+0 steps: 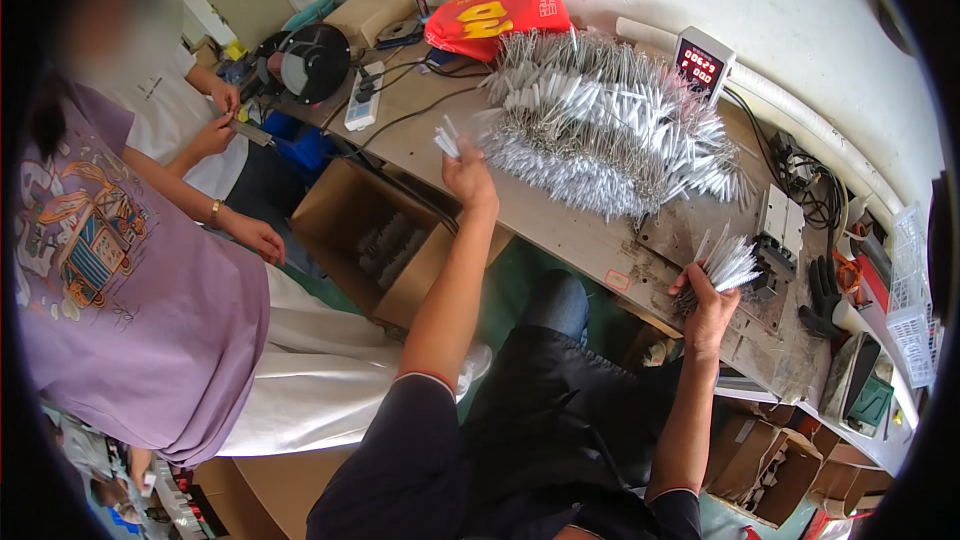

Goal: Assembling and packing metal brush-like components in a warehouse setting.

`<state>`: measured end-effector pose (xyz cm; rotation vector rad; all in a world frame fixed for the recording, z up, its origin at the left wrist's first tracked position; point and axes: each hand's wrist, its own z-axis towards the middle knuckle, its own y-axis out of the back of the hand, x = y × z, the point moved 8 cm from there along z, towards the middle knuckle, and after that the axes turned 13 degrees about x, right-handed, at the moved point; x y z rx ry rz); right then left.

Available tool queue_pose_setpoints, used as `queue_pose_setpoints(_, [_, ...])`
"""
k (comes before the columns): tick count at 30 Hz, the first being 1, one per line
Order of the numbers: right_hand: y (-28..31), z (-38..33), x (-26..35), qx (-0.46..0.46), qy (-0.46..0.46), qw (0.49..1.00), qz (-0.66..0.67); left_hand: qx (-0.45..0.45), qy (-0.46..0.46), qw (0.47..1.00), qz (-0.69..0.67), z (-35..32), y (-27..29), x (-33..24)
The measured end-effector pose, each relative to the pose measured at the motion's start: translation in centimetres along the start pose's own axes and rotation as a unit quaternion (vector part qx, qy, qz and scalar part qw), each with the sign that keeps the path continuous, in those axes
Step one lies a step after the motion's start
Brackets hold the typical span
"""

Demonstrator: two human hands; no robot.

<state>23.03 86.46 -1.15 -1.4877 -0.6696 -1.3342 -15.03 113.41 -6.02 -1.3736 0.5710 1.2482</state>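
Observation:
A large heap of thin metal wires with white translucent sleeves (580,120) covers the middle of the workbench. My left hand (468,178) is raised at the heap's left end, its fingers closed on a few of these white-sleeved wires (446,138). Over the bench's right part, my right hand (708,308) grips a thick bundle of the same sleeved wires (730,265), their white ends fanned out. Just beyond that bundle is a small grey metal machine (777,235).
Behind the heap stand a counter with a red display (703,62) and a red bag (500,12). A power strip (364,98) and cables lie to the left. An open carton (335,200) sits beside the bench. Two people (130,270) stand at my left. Black gloves (824,295) lie right.

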Motion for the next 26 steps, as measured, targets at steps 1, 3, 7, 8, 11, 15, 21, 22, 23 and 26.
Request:
queue_pose_setpoints(1, [-0.11,-0.04,0.04,0.001,-0.003,1.000,-0.005,-0.001,-0.001,1.000,0.001,0.01,0.04,-0.10])
queue_pose_setpoints(3, [-0.22,-0.09,0.13,0.002,-0.006,1.000,-0.011,0.001,-0.009,1.000,0.000,-0.10,-0.09,-0.30])
queue_pose_setpoints(7, [-0.20,-0.14,0.21,0.004,0.000,1.000,-0.009,-0.002,-0.009,1.000,0.004,-0.28,-0.24,-0.53])
queue_pose_setpoints(8, [-0.11,-0.15,0.17,0.003,0.002,1.000,-0.007,-0.001,-0.011,1.000,0.010,-0.28,-0.22,-0.53])
queue_pose_setpoints(11, [0.04,-0.06,0.14,0.009,0.009,1.000,-0.011,0.001,-0.023,1.000,0.013,-0.29,-0.21,-0.55])
queue_pose_setpoints(15, [0.01,-0.12,0.16,0.005,0.011,1.000,-0.010,-0.002,-0.027,0.999,0.016,-0.36,-0.15,-0.59])
queue_pose_setpoints(21, [0.40,0.06,-0.18,-0.007,0.024,0.999,0.023,0.003,-0.029,1.000,0.010,-0.18,-0.16,-0.36])
queue_pose_setpoints(22, [0.46,0.08,-0.24,-0.006,0.022,1.000,0.019,0.001,-0.030,1.000,0.010,-0.11,-0.06,-0.34])
queue_pose_setpoints(23, [0.46,0.10,-0.28,-0.006,0.021,1.000,0.016,-0.001,-0.040,0.999,0.014,-0.04,0.06,-0.52])
queue_pose_setpoints(26, [0.37,0.11,-0.35,-0.001,0.022,1.000,0.017,-0.004,-0.030,1.000,0.000,-0.20,0.15,-0.46])
